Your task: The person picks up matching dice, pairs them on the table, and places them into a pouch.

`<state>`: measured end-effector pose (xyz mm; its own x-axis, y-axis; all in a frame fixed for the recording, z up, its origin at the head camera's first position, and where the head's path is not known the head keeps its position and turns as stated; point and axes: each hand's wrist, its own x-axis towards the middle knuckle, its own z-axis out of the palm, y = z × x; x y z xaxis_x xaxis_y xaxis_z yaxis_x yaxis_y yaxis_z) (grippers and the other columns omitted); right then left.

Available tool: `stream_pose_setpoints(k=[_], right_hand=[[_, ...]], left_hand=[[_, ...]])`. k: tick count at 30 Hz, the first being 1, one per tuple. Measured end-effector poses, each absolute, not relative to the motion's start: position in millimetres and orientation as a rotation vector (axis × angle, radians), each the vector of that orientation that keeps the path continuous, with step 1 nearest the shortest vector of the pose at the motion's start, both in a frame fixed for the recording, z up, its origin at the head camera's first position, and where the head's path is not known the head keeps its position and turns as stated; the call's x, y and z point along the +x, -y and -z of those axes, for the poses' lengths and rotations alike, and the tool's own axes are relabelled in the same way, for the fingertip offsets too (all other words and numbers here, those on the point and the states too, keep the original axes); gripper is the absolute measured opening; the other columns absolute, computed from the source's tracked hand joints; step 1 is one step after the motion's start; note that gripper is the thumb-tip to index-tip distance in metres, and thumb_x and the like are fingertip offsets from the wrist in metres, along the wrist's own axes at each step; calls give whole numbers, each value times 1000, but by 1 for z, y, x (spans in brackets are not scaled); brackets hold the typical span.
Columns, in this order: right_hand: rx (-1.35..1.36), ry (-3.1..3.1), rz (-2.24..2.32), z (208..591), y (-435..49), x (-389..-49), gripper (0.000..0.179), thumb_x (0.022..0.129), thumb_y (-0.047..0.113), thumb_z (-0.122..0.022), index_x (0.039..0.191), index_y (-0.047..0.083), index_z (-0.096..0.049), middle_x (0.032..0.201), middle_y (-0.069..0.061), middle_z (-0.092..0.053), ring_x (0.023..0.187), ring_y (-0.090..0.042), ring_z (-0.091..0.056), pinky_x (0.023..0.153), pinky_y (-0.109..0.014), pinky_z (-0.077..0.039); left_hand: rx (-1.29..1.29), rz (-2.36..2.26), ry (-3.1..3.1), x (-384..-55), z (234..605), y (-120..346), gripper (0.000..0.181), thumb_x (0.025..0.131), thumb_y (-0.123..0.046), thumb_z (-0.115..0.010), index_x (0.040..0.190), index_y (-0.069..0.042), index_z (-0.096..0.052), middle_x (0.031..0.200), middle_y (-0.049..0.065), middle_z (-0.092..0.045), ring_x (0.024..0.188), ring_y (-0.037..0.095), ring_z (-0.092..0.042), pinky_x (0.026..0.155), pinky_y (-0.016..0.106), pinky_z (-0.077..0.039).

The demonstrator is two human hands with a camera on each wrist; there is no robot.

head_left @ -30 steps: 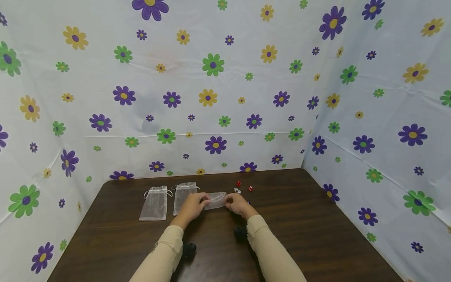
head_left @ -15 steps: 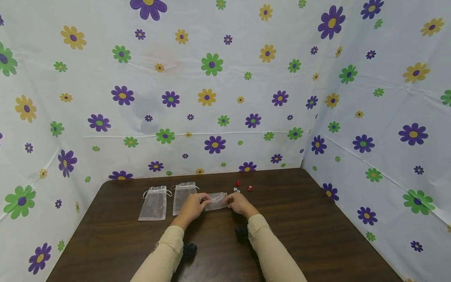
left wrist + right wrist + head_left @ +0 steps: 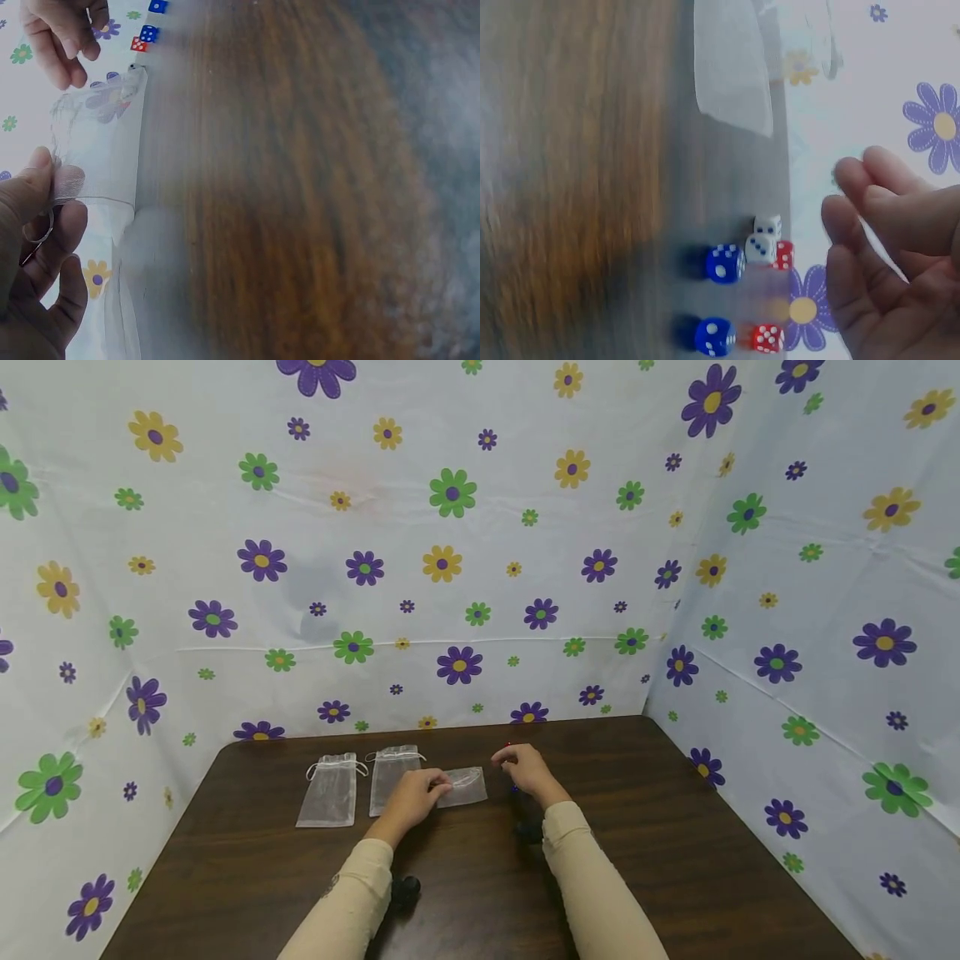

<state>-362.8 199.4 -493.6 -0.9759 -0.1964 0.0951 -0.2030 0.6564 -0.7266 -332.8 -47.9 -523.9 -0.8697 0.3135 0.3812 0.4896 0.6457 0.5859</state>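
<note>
Right hand (image 3: 528, 772) hangs loosely bent and empty above the dice (image 3: 724, 264), the nearer to them. Left hand (image 3: 409, 798) pinches the bag (image 3: 468, 787), whose length runs their way.

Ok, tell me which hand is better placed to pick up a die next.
Likely the right hand: it appears to hold nothing and is near the dice, while the left hand is farther away and holds the sheer bag.

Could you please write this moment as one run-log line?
Left hand: pinches sheer white drawstring bag | Right hand: nothing visibly held, near blue, red and white cubic dice
</note>
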Motion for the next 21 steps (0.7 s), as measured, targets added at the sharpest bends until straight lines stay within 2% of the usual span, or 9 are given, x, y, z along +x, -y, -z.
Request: stream_pose_setpoints(k=[3, 9, 21], right_hand=[[311, 2804, -1259, 493, -205, -367, 20, 97, -5, -62, 109, 3, -75, 106, -11, -73, 100, -31, -68, 86, -46, -55], [233, 2699, -1269, 498, -219, -373, 21, 96, -5, -64, 113, 2, -74, 116, -13, -71, 111, -33, -64, 95, -51, -51], [78, 2637, -1258, 513, -245, -384, 28, 93, -10, -64, 120, -3, -69, 118, -21, -69, 108, -37, -63, 93, -51, -51]], left_hand=[[-654, 1042, 2628, -334, 523, 48, 5, 94, -17, -73, 90, -16, -75, 83, -7, -71, 72, 8, -59, 72, 37, -52], [-651, 1062, 2654, -335, 522, 48, 5, 95, -19, -72, 94, -16, -76, 85, -6, -72, 72, 9, -60, 73, 38, -52], [-636, 1065, 2652, -334, 522, 51, 4, 94, -17, -73, 92, -15, -76, 86, -4, -72, 76, 12, -61, 75, 39, -52]])
